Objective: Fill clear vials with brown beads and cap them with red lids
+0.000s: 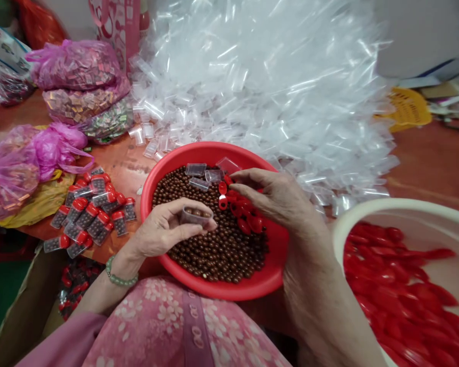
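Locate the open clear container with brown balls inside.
In the head view, the open clear container is in the left hand, over the brown balls in the red basin, left of the red caps.

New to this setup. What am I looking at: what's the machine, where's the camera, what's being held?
There's no machine: these are a person's bare hands, in one picture from a head-worn camera looking forward and down. Both are over a red basin holding brown balls. The left hand holds a clear tube with similar balls inside. The right hand is at a cluster of small red caps; whether it grips one is hard to tell. On the table, red-capped tubes lie in a heap at the left, and a big pile of clear tubes spreads behind the basin. At the right is a white tub of red pieces.
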`<state>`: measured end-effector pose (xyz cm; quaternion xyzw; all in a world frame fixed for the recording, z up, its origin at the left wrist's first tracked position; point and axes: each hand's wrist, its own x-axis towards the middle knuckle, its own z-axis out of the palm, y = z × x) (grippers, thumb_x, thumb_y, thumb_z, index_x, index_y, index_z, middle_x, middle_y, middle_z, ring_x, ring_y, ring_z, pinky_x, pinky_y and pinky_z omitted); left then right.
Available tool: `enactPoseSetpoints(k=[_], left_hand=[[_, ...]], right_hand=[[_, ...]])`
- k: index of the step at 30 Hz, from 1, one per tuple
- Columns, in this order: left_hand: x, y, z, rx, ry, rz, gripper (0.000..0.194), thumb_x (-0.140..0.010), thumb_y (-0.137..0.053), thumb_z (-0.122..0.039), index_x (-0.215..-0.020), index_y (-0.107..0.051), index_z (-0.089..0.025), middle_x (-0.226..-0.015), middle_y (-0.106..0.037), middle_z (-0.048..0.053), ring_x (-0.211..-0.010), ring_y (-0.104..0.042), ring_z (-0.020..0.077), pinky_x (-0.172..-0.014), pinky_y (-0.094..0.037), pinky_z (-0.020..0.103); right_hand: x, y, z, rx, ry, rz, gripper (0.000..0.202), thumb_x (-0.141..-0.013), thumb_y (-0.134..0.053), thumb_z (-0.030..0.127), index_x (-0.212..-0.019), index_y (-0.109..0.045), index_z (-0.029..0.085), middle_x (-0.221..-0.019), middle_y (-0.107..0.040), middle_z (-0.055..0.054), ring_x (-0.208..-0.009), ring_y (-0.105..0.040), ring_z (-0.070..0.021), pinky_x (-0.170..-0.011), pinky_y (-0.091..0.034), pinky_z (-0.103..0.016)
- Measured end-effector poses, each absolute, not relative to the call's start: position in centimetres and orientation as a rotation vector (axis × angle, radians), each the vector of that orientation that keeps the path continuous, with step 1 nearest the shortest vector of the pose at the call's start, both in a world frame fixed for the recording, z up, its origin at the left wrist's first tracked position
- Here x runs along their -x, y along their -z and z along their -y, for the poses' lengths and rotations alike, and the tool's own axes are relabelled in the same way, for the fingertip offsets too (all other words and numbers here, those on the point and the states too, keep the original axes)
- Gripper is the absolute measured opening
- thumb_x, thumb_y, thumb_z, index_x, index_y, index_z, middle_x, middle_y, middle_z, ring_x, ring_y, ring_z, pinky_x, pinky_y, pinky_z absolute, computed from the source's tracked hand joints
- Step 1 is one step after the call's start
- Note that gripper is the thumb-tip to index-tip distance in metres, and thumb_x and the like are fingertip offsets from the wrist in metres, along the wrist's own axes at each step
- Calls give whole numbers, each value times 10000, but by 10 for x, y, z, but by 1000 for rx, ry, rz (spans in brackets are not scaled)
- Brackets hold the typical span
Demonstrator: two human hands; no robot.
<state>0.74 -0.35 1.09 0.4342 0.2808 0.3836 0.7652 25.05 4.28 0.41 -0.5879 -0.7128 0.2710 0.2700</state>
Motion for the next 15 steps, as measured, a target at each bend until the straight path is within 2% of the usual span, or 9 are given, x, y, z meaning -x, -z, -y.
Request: enactPoseSetpoints(k=[7, 11, 15], left_hand=[[-9, -17, 0, -1147, -856, -693, 162, -832, -686, -183, -990, -679, -146, -986, -732, 65, -941, -694, 152, -879, -522, 264], [-12, -10, -5, -1072, -801, -714, 196, -819, -701, -209, -1002, -669, -145, -982, -737, 68, -934, -696, 162, -897, -517, 296], [-12, -3, -10, -944, -804, -714, 285, -782, -743, -214, -1043, -642, -158, -969, -742, 65, -934, -691, 165, -892, -518, 309]], right_hand=[[-257, -7, -36, 1810, -613, 2335, 271, -872, -528, 183, -1077, -705, 181, -992, -725, -73, -866, -660, -198, -790, -466, -287], [-246, 5, -35, 1845, -351, 2667, 380, -849, -460, 54, -1103, -701, 203, -967, -654, -102, -834, -603, -199, -700, -400, -292], [-239, 17, -38, 1712, -204, 2869, 332, -860, -445, 62, -1004, -710, 200, -888, -585, -111, -761, -532, -207, -624, -322, -314]])
